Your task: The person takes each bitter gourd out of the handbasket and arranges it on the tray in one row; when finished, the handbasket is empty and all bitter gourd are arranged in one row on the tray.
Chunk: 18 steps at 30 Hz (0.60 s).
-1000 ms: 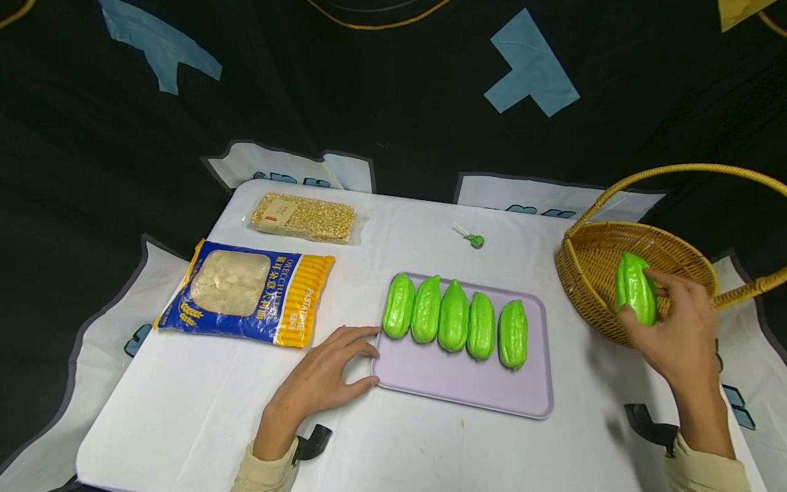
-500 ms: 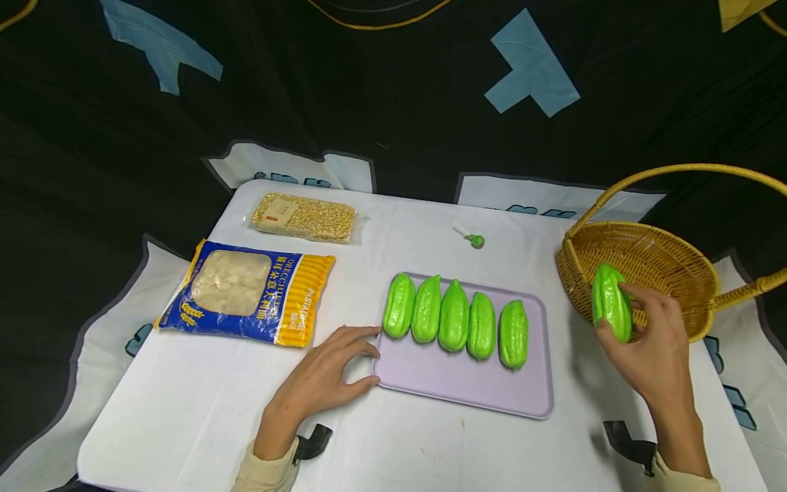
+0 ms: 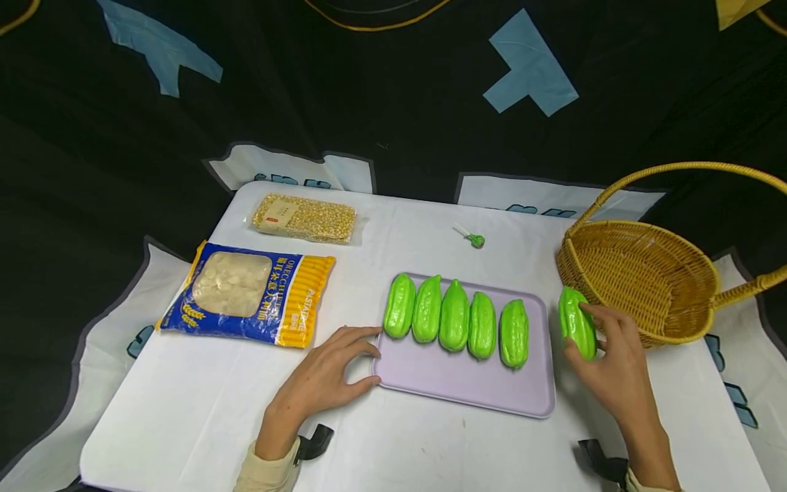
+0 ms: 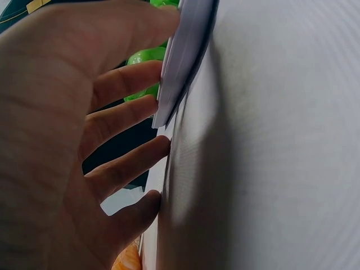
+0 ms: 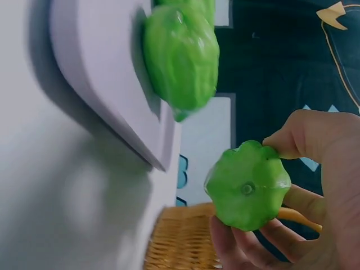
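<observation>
My right hand pinches a glossy green ridged gourd between thumb and fingers, holding it upright between the basket and the tray's right edge. The right wrist view shows the lobed end of this held gourd, with fingers curled round it. Several like gourds lie side by side in a row on a pale purple tray. My left hand touches the tray's left edge with thumb and fingertips. Seen from the left wrist, its fingers are spread and fairly straight against the tray rim.
A wicker basket with a tall handle stands at the right; nothing shows inside it. At the left lie a blue and yellow pasta bag and a packet of yellow kernels. A green lollipop lies behind the tray.
My right hand has carried the gourd leftward and nearer, from over the basket to beside the tray's right edge. The left hand and tray have stayed in place.
</observation>
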Tool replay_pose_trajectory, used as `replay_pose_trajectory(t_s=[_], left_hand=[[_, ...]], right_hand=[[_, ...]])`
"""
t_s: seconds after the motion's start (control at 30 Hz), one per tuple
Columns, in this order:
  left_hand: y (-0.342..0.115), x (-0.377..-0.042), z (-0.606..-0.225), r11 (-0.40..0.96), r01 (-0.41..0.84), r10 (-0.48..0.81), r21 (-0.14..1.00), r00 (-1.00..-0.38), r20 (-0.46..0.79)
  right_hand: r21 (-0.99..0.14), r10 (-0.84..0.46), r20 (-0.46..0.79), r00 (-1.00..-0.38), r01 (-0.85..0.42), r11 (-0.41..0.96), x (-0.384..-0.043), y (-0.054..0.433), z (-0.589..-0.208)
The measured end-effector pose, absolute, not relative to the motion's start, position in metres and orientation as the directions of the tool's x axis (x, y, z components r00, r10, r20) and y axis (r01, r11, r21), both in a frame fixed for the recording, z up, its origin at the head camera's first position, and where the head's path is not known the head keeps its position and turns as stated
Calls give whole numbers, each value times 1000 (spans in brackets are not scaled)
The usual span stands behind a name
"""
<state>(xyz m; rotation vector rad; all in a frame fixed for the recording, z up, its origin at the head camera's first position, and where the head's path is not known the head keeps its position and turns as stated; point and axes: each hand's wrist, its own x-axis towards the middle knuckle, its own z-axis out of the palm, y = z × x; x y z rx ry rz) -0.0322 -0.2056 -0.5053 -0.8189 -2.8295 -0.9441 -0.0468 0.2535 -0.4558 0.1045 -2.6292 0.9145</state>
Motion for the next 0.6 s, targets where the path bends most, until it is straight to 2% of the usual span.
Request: replay_pose_trajectory(t_s=[0.3,0.6], left_hand=[[-206,-31,-504,680,491,465,545,-863,198],[-206,-34,-504,677,492,467,547,-862,197]], right_hand=[[-585,20,205,-979,-106,804,-40,240,-474],[-586,-5,190,-982,-118,801,-39,231,-479]])
